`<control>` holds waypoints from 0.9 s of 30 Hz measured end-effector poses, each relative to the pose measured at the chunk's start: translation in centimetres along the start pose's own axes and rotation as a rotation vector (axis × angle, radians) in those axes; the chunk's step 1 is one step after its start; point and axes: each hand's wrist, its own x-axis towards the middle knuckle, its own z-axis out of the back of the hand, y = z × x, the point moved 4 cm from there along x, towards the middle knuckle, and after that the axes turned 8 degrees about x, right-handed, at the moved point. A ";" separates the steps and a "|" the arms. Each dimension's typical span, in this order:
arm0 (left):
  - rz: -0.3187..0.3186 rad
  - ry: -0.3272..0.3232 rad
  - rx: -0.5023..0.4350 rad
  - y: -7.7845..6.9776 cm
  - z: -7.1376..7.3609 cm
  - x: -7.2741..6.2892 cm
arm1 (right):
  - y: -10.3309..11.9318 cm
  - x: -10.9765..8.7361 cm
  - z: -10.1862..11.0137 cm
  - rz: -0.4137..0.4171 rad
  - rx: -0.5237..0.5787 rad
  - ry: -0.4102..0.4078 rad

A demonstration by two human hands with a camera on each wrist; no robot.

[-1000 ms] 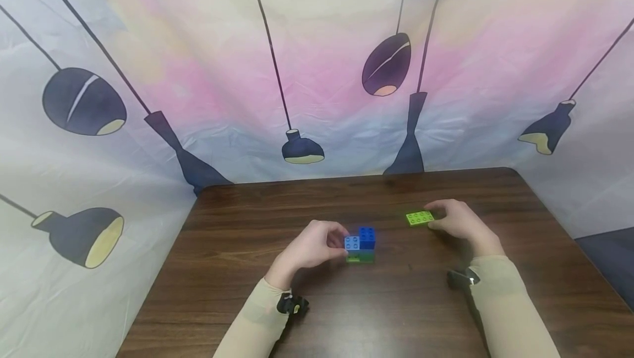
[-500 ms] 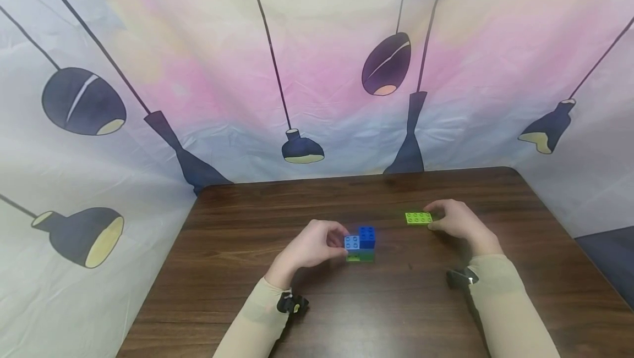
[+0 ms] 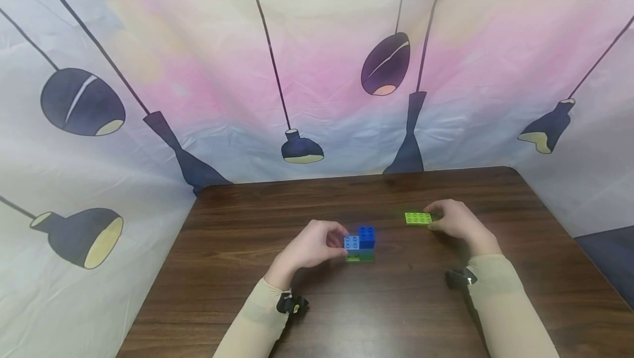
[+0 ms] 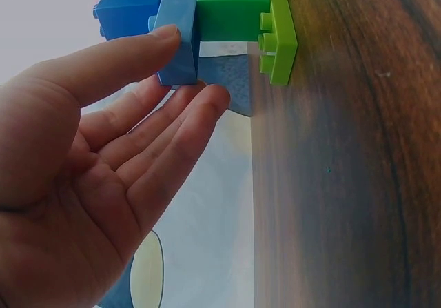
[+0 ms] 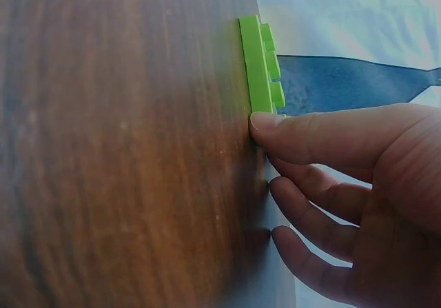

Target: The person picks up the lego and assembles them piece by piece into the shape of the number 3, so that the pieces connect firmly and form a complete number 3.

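Note:
A small stack of toy building bricks stands near the middle of the table. It has a lime base plate (image 4: 284, 46), a green brick (image 4: 233, 8), a light blue piece (image 3: 351, 242) and a dark blue brick (image 3: 367, 237) on top. My left hand (image 3: 314, 245) pinches the light blue piece's left end, thumb on the near side and fingers behind. Farther back and to the right, a separate lime plate (image 3: 418, 219) lies studs up on the table. My right hand (image 3: 460, 220) pinches its right end; the right wrist view shows the thumb (image 5: 296, 136) against that end.
The brown wood-grain table (image 3: 376, 314) meets a hanging cloth (image 3: 337, 99) printed with lamps at its far edge. Each wrist carries a small black camera, the left one (image 3: 292, 303) and the right one (image 3: 460, 278).
The separate lime plate has turned slightly and shifted a little left, so it sits squarer to the table's far edge. The left hand and the stack have stayed put.

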 end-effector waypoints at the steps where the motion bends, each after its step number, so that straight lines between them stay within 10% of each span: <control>1: -0.003 -0.001 0.001 0.0 0.0 0.0 | 0.1 0.0 0.0 0.001 0.001 0.003; 27: 0.005 -0.002 0.008 -0.1 0.0 0.0 | 0.2 0.0 0.0 0.026 -0.010 0.016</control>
